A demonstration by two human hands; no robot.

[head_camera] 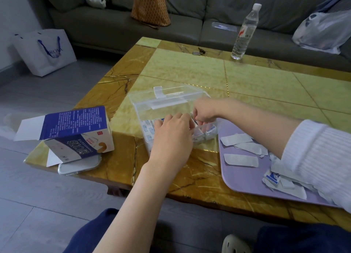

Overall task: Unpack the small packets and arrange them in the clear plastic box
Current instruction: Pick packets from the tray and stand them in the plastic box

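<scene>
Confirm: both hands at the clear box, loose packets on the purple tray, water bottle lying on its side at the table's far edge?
Wrong on the bottle: the head view shows the water bottle standing upright, cap on, not lying on its side. The rest holds.

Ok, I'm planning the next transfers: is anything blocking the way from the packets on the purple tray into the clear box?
Nothing visible does. The clear box stands open, its lid tipped back, next to the purple tray. Only the person's own right hand and forearm cross above the loose packets.
</scene>
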